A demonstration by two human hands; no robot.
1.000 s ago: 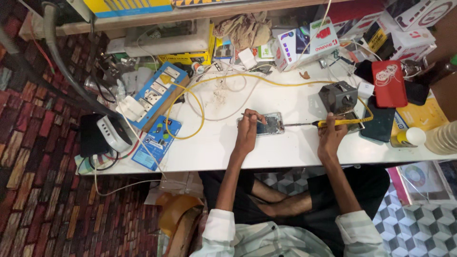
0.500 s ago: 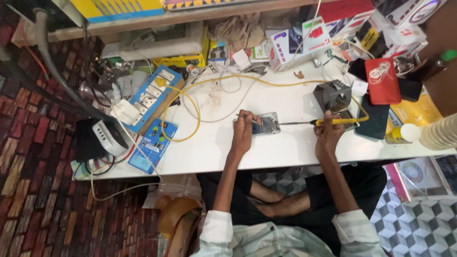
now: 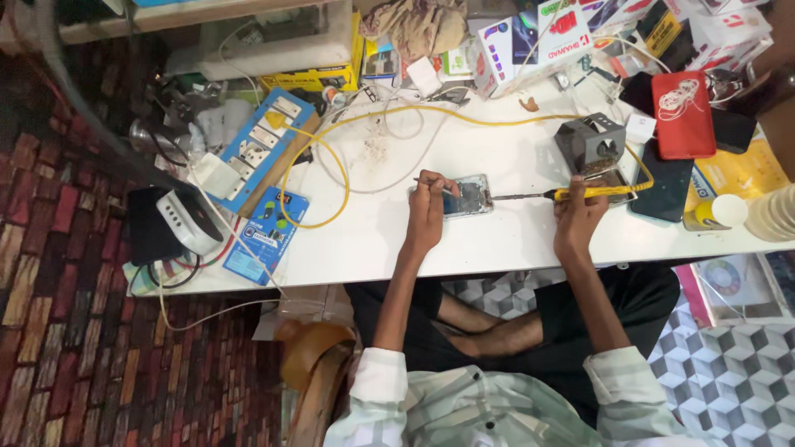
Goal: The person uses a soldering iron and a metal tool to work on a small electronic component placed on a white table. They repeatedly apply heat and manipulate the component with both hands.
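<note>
Opened phone point(image 3: 465, 197) lies flat on the white worktable point(image 3: 513, 240), near centre, between the two hands and just ahead of them. Its long axis runs left–right, roughly in line with the soldering iron point(image 3: 580, 194). Left hand point(image 3: 429, 217) is the nearer one: it rests against the phone's left end, fingers pinched shut around a thin dark tool point(image 3: 431, 184), probably tweezers, whose tip angles in over the phone. Right hand point(image 3: 577, 222) sits further off to the right, closed around the yellow handle of the iron; the dark shaft reaches left so that the tip meets the phone's right edge. Whether the tip actually touches cannot be told. Phone appearance: back removed, grey-silver interior exposed, pale frame, detail too small to resolve. Yellow cable point(image 3: 331, 165) loops across the table behind; grey iron stand point(image 3: 590, 142) stands just beyond the right hand.
</note>
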